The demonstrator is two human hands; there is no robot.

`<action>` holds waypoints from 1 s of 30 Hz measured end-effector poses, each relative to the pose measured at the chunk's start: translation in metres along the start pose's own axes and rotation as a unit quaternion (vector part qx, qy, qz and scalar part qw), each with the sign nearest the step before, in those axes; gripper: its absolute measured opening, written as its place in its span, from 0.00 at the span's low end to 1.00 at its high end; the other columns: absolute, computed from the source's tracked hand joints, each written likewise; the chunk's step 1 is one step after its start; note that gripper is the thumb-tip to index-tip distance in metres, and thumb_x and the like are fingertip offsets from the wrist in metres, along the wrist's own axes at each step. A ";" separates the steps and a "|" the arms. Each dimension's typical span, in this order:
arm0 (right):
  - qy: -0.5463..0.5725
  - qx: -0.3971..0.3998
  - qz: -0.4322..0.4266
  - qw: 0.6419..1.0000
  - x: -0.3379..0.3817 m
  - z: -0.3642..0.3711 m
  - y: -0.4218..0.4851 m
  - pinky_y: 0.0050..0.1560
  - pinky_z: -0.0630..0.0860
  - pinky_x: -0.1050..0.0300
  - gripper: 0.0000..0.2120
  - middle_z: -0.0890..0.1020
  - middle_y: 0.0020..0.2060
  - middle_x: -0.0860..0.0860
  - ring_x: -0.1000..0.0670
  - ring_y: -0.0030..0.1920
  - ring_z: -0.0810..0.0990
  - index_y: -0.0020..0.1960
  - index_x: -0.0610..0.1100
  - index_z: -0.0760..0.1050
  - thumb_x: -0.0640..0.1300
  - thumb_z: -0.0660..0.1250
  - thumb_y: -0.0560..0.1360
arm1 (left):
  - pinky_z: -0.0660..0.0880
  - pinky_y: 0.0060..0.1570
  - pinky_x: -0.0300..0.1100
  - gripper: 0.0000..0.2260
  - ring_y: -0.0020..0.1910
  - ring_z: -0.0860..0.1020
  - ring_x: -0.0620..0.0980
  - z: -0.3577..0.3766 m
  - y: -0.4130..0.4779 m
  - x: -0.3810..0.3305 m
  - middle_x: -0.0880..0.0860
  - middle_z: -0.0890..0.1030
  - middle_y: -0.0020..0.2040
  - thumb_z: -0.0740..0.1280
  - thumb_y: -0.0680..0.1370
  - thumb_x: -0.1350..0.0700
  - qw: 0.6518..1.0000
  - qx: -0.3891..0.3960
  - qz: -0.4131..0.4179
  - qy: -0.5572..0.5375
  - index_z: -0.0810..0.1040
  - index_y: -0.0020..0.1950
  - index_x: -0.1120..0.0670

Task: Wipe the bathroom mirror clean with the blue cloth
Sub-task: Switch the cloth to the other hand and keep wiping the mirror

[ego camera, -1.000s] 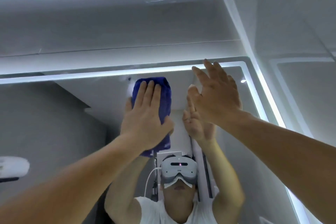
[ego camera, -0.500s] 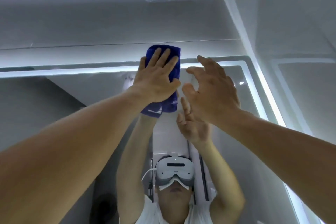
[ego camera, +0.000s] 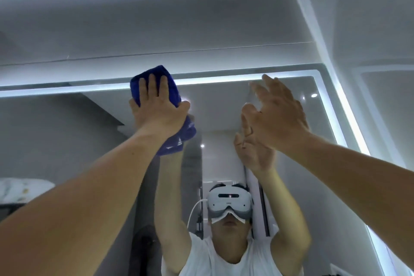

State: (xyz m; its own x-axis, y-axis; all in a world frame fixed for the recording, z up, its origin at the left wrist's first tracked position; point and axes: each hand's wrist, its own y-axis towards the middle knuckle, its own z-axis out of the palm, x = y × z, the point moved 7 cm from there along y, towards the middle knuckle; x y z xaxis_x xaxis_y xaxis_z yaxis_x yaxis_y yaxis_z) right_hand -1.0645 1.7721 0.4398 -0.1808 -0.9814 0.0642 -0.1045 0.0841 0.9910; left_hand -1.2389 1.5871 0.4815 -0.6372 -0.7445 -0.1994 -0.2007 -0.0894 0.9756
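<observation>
The bathroom mirror (ego camera: 67,132) fills the lower part of the view, edged by a lit white strip along its top and right side. A folded blue cloth (ego camera: 173,87) lies flat against the glass at the mirror's upper edge. My left hand (ego camera: 158,107) presses it there with straight fingers spread over it, thumb at its right side. The cloth's lower end hangs out below my palm. My right hand (ego camera: 277,114) is raised to the right of it with fingers spread and relaxed, close to the glass and holding nothing.
The mirror reflects a person in a white shirt wearing a white headset (ego camera: 228,204), both arms raised. Grey wall panels (ego camera: 156,29) rise above the mirror. A side wall (ego camera: 369,29) meets it at the right. A white object (ego camera: 20,188) sits at the left edge.
My left hand rose with the cloth from mid-mirror to the top edge, then slid a little to the left along the lit strip. My right hand stayed raised and spread its fingers.
</observation>
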 end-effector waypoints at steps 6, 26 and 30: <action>0.017 -0.034 0.004 0.999 -0.006 -0.009 -0.014 0.74 0.51 0.46 0.32 0.55 0.78 0.53 0.51 0.77 0.50 0.75 0.52 0.61 0.58 0.49 0.72 | 0.45 0.77 0.57 0.41 0.79 0.38 0.47 0.020 -0.016 -0.080 0.46 0.41 0.81 0.49 0.71 0.34 0.959 0.043 0.276 0.053 0.40 0.80 0.47; 0.063 -0.022 0.088 0.994 -0.018 0.015 -0.067 0.75 0.47 0.47 0.27 0.53 0.79 0.52 0.50 0.78 0.47 0.78 0.52 0.54 0.53 0.53 0.79 | 0.60 0.70 0.61 0.39 0.80 0.52 0.54 0.047 -0.319 0.008 0.52 0.56 0.81 0.63 0.73 0.38 0.899 0.150 0.404 0.076 0.59 0.79 0.53; 0.072 -0.055 0.059 0.994 -0.006 -0.005 -0.074 0.75 0.46 0.47 0.29 0.52 0.79 0.51 0.50 0.78 0.46 0.78 0.52 0.55 0.54 0.52 0.77 | 0.52 0.74 0.59 0.39 0.80 0.51 0.55 0.038 -0.303 0.009 0.53 0.56 0.80 0.62 0.73 0.37 0.846 0.146 0.501 0.113 0.58 0.80 0.54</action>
State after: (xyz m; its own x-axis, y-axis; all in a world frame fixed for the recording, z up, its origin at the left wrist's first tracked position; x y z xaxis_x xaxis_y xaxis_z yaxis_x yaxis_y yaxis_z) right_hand -1.0505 1.7712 0.3665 -0.0428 -0.9812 0.1881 0.0180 0.1875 0.9821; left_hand -1.2121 1.6321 0.1810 -0.4449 -0.4602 0.7683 0.1602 0.8032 0.5738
